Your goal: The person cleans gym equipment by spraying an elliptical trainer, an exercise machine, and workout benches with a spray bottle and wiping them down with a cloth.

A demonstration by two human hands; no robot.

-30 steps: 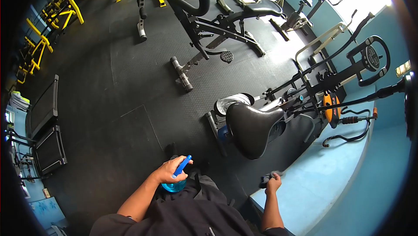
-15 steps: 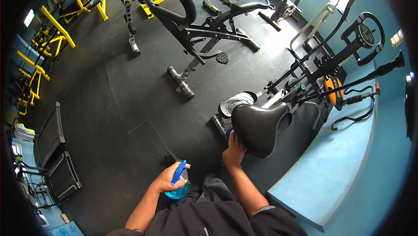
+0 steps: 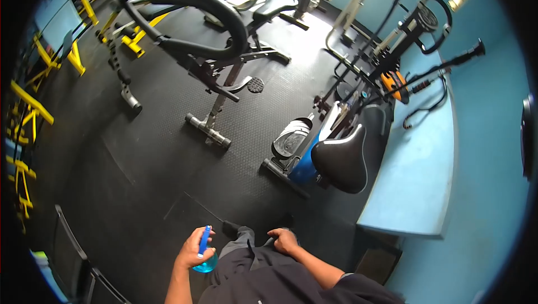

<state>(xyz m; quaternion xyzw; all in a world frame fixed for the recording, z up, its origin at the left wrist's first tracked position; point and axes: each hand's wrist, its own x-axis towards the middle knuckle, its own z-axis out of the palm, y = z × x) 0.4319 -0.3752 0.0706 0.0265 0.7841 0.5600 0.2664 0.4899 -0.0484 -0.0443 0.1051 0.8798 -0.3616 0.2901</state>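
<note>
My left hand (image 3: 196,247) is closed around a spray bottle with a blue trigger (image 3: 205,241) and blue liquid (image 3: 206,263) in its body. It is low in front of me, left of my legs. My right hand (image 3: 284,241) is beside my right thigh, its fingers loosely apart and partly hidden, with nothing visible in them. Ahead of it stands an exercise bike with a black saddle (image 3: 341,161), a blue housing (image 3: 305,165) and long handle levers. The hand is apart from the saddle.
A pale blue ledge (image 3: 414,180) runs along the right wall, with an orange device (image 3: 395,86) by it. Another machine with a looped black handle (image 3: 232,24) stands ahead on the black floor (image 3: 168,164). Yellow-framed equipment (image 3: 33,102) lines the left, near a treadmill (image 3: 73,237).
My right hand has left the saddle's left edge and drawn back to my thigh. The left hand still holds the spray bottle. My view has shifted, and the bike appears farther from me.
</note>
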